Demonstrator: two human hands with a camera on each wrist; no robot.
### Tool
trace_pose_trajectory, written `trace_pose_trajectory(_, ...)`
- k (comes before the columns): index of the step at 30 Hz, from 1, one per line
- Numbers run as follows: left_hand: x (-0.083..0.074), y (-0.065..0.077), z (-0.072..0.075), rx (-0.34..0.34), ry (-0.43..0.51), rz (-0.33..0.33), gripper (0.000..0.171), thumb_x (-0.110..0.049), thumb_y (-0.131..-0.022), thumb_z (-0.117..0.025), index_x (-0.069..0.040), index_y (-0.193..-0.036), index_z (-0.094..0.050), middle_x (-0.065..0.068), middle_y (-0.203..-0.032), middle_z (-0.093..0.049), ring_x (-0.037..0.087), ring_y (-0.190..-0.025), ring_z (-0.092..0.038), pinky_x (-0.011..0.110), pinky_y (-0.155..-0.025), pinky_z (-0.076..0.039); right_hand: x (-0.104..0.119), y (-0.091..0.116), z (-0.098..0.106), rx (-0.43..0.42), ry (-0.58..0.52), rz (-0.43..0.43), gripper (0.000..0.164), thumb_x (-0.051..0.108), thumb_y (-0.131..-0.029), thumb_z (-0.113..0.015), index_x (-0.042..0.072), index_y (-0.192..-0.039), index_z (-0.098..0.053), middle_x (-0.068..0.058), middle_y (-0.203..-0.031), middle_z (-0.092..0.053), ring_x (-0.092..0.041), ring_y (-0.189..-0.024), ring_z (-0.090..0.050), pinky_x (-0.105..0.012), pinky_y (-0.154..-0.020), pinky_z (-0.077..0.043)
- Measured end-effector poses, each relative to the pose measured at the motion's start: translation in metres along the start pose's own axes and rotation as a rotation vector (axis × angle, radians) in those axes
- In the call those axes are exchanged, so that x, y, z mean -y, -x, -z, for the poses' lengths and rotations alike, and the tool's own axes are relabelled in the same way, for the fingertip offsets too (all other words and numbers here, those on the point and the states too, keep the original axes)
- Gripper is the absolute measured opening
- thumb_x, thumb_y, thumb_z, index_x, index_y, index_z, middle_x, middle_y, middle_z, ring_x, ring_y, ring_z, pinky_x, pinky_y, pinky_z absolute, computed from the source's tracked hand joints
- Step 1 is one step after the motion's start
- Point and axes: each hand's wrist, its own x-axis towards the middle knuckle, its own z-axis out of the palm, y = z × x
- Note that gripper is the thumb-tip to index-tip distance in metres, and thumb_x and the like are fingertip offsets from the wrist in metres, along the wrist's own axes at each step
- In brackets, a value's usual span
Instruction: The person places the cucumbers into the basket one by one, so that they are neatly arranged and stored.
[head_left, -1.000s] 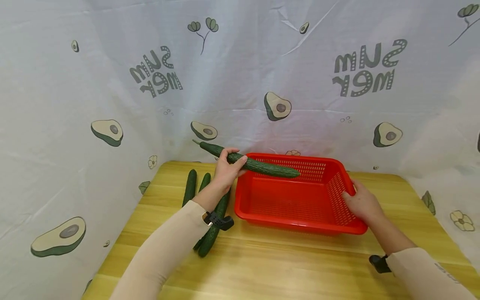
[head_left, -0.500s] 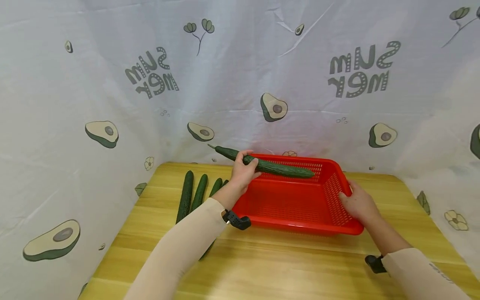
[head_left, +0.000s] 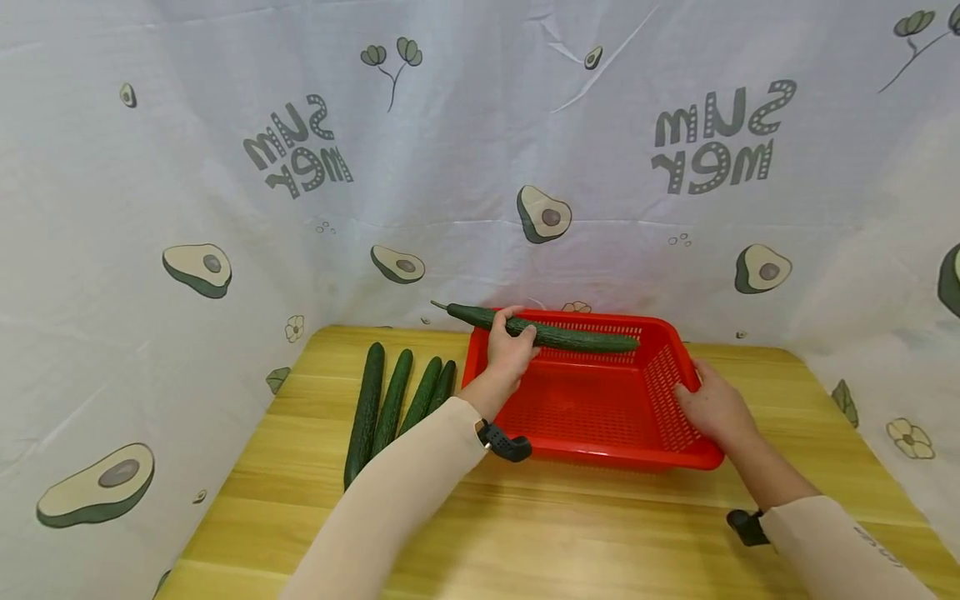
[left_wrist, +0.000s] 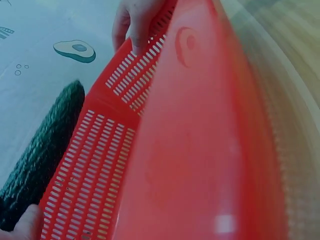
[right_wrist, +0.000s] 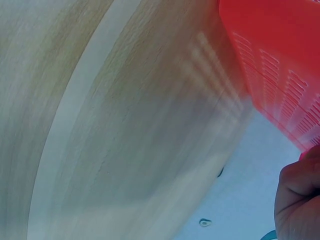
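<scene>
Near: yellow wood-grain table (head_left: pixel 592 533). Left: four long dark-green cucumbers (head_left: pixel 365 412); far ends of all now uncovered as beige left sleeve (head_left: pixel 397 508) shifted right. Right hand (head_left: pixel 718 408) grips right rim of red perforated plastic basket (head_left: pixel 622 454). Farther: left hand (head_left: pixel 512 348) grips stemmed green cucumber (head_left: pixel 577 339), moved rightward, over basket's far part, stem overhanging left. Judged mid-transfer, not released. Farthest: white printed cloth (head_left: pixel 465 150).

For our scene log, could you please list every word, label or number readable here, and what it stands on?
"sum mer", mirrored, at left on the cloth backdrop.
"sum mer", mirrored, at right on the same backdrop.
Right sleeve: dark marks, too small to read.
Red basket: raised oval, nothing readable.
</scene>
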Motion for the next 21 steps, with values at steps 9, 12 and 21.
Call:
trace_pose_trajectory(9,0.009,-0.008,-0.021,-0.098,-0.118,0.08,0.036,-0.011,-0.104,-0.056,-0.026,-0.136,-0.056,0.016,-0.145,-0.051,0.03,-0.063,-0.06,0.041,-0.075,-0.059,0.003,0.003,-0.001,-0.008,0.003,-0.007,0.069,0.023,-0.107,-0.042,-0.005,-0.161,-0.009,-0.039,-0.128,-0.05,-0.021,-0.074,-0.07,-0.039,-0.06,-0.062)
trace_pose_trajectory(12,0.011,-0.011,-0.026,-0.1,-0.102,0.123,0.038,-0.007,-0.103,-0.054,-0.027,-0.135,-0.057,0.017,-0.148,-0.048,0.014,-0.048,-0.044,0.047,-0.089,-0.059,0.002,0.003,-0.001,-0.006,0.004,-0.007,0.068,0.023,-0.106,-0.042,-0.005,-0.16,-0.009,-0.039,-0.127,-0.051,-0.02,-0.073,-0.069,-0.039,-0.06,-0.062)
trace_pose_trajectory(21,0.019,-0.016,-0.028,0.036,0.051,0.214,0.047,-0.001,-0.101,-0.055,-0.023,-0.143,-0.052,0.018,-0.158,-0.036,0.029,-0.118,-0.058,0.049,-0.111,-0.048,0.001,0.002,-0.001,0.001,-0.018,-0.01,0.069,0.024,-0.107,-0.041,-0.003,-0.161,-0.008,-0.038,-0.126,-0.052,-0.021,-0.073,-0.07,-0.04,-0.06,-0.062)
